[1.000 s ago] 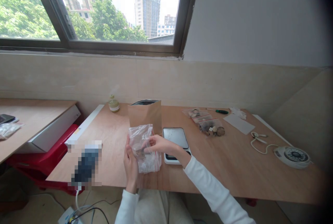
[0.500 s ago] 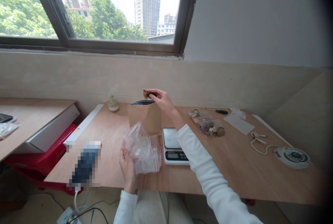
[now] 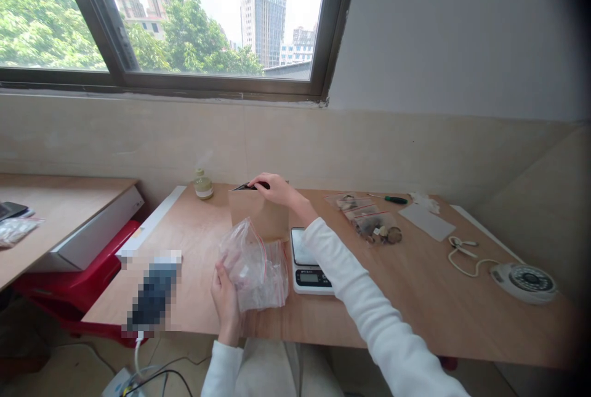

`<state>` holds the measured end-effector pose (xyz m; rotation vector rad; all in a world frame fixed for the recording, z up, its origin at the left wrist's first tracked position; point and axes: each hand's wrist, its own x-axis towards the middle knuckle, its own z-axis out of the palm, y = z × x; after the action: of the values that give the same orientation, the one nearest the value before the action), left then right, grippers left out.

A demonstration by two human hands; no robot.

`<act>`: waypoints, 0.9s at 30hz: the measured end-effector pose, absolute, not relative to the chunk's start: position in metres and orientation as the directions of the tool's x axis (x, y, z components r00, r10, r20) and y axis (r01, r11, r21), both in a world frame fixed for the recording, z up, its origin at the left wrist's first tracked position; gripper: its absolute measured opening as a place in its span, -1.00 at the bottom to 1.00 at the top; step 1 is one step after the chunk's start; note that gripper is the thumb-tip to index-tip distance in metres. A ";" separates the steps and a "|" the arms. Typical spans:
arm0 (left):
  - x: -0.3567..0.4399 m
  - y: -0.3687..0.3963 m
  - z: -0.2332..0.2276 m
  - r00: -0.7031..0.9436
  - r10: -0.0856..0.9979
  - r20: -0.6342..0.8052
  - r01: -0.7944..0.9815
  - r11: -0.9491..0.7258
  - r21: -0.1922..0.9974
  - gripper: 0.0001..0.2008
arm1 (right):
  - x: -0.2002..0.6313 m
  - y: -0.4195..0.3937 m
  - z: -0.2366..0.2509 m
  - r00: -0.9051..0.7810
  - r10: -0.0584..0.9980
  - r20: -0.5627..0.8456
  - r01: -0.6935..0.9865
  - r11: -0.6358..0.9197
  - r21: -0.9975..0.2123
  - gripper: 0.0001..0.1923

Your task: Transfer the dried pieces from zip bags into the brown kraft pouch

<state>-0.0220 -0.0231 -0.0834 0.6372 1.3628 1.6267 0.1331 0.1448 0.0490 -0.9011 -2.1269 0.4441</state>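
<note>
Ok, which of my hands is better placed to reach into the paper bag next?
Probably your right hand: it's at the paper bag's open top, while your left hand sits lower and nearer you, holding a clear plastic bag.

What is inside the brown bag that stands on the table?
Only something dark shows at the mouth of the brown bag, by the right hand. The bag and hand hide the rest, so contents cannot be told.

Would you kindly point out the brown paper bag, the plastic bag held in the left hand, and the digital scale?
Brown paper bag [image 3: 255,213], head view: on its front face.
Held plastic bag [image 3: 242,253], head view: on its clear side.
Digital scale [image 3: 309,277], head view: on its display.
</note>
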 end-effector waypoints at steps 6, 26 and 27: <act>-0.018 -0.023 -0.086 -0.408 0.908 -0.092 -0.258 -0.018 0.966 -0.38 | 0.131 0.100 0.049 -0.189 0.744 0.642 0.511 0.632 -0.582 -0.75; -0.016 -0.027 -0.074 -0.452 0.884 0.123 0.012 -0.132 0.991 -0.51 | 0.129 0.010 -0.016 -0.193 0.981 -0.005 0.063 0.008 -0.998 -0.42; -0.015 -0.027 -0.076 -0.457 0.880 0.134 0.024 -0.138 0.990 -0.53 | 0.129 0.002 -0.021 -0.241 0.970 -0.035 0.040 -0.026 -0.999 -0.39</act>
<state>-0.0152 -0.0268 -0.0760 1.0438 1.4746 1.6695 0.1293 0.0023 -0.0209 -1.1343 -1.4003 1.3932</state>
